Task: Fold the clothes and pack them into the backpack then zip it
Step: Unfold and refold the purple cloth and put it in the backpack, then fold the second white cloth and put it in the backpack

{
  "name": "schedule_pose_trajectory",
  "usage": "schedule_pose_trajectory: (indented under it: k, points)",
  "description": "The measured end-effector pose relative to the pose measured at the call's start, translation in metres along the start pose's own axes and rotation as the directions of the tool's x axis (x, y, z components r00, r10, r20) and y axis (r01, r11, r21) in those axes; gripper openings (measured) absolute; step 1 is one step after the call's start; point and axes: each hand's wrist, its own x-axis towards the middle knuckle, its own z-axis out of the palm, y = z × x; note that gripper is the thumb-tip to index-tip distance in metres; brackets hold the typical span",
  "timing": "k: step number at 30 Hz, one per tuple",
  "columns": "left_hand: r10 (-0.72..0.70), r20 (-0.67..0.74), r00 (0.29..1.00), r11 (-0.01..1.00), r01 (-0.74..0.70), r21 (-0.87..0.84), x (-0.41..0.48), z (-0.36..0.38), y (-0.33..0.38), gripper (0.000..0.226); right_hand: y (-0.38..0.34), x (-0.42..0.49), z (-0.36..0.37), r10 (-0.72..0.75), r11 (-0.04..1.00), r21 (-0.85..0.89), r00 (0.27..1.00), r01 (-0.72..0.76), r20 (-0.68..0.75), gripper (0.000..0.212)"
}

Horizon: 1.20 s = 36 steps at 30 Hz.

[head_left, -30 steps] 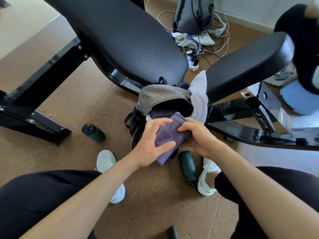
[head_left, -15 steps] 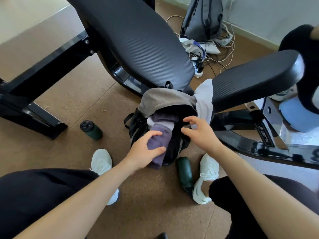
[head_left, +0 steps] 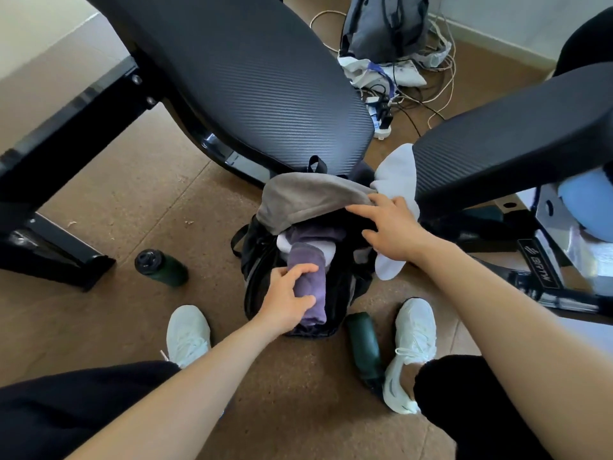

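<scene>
Left hand (head_left: 288, 298): grips folded purple towel-like cloth (head_left: 308, 283), long axis pointing into open black fabric backpack (head_left: 257, 260) on floor. Right hand (head_left: 388, 227): fingers spread, relaxed, at the backpack's far rim, touching grey garment (head_left: 308, 197).

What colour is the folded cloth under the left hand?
Purple, clearest in the head view.

the backpack (head_left: 298, 293) mouth is crowded by a purple roll (head_left: 310, 287) and overhung by a grey garment (head_left: 308, 197). it is hemmed in behind by bench pads (head_left: 265, 81), with green bottles (head_left: 164, 268) lying on the floor (head_left: 139, 210) to either side.
</scene>
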Motion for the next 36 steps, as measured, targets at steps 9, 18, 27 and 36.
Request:
schedule_pose_trajectory:
  k: [9, 18, 27, 36]
  points:
    - [0.393, 0.015, 0.92, 0.459, -0.21, 0.863, 0.096, 0.039, 0.024, 0.069, 0.014, 0.018, -0.012, -0.036, 0.944, 0.321, 0.994, 0.069, -0.107, 0.063]
    - [0.217, 0.385, 0.897, -0.112, -0.369, 0.923, 0.152, 0.083, 0.01, 0.039, 0.011, 0.02, -0.017, 0.023, 0.83, 0.551, 0.982, 0.085, -0.185, 0.051]
    - [0.128, 0.585, 0.801, -0.139, -0.57, 0.81, 0.189, 0.067, 0.032, 0.037, 0.018, 0.014, -0.025, -0.025, 0.867, 0.493, 0.993, 0.077, -0.112, 0.051]
    - [0.588, 0.373, 0.718, 0.296, -0.62, 0.726, 0.134, 0.029, 0.003, 0.049, 0.025, -0.008, -0.028, 0.071, 0.867, 0.497, 0.981, 0.027, -0.178, 0.03]
